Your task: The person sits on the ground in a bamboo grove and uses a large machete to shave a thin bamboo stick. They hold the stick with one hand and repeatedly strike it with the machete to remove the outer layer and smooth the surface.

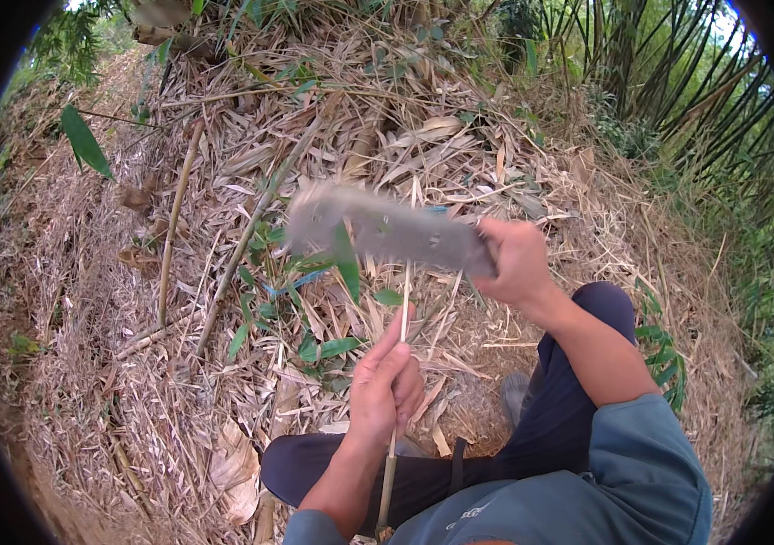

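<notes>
broad blade (387,230) held across thin stick (407,291)

site: a slope (96,300) covered in dry leaves fills most of the view, with bamboo stalks (678,109) leaning at upper right.

person: teal shirt (532,509), dark trousers (560,391), both legs bent. one grey shoe (514,397) shows between the knees.

loose wood: a dry pole (174,227) lies on the slope, well apart from the hands on their left.

stick: located in front of the body, long axis pointing away from the waist, far end leaning slightly right. the section nearest the body looks thicker.

blade: grey, blurred, its length roughly crosswise to the stick and its right end a little nearer the person. it covers part of the stick's far portion; contact between the two cannot be confirmed.

hands: the right hand (521,265) has its fingers closed round the blade's right end. the left hand (385,391) is closed on the stick, forefinger stretched along it toward the blade.

finding: the governing relation, in my judgement, is the crossing. it lies just beyond the left forefinger, near but apart, and to the left of the right fingers; the left hand appears the nearer.

minor item: a blue scrap (301,282) lies among green leaves left of the crossing.
</notes>
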Action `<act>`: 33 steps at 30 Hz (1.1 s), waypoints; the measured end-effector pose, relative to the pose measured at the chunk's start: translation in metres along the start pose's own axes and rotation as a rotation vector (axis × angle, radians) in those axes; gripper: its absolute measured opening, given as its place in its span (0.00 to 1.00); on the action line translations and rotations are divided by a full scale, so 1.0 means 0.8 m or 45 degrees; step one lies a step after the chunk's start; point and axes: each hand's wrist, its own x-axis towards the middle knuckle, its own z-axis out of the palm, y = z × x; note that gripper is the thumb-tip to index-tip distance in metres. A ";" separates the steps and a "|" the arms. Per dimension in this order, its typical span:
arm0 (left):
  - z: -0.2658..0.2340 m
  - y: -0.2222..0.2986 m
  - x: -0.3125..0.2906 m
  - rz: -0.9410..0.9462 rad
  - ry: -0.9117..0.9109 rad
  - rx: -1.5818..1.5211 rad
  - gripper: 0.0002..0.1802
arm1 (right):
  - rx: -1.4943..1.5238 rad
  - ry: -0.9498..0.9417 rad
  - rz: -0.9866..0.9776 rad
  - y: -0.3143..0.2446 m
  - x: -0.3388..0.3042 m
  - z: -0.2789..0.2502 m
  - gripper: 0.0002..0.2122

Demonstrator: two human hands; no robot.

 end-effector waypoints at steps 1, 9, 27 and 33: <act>-0.001 0.000 0.000 0.000 -0.001 -0.008 0.27 | -0.018 -0.034 -0.122 -0.007 -0.008 0.007 0.16; -0.003 -0.018 -0.001 0.071 0.087 0.167 0.14 | -0.110 -0.135 -0.191 0.001 -0.005 0.022 0.17; -0.017 -0.023 -0.015 0.179 -0.030 0.396 0.27 | -0.017 -0.055 -0.329 -0.002 0.004 0.021 0.16; -0.010 -0.024 -0.017 0.162 -0.089 0.344 0.27 | 0.103 0.060 0.069 0.033 0.025 0.028 0.14</act>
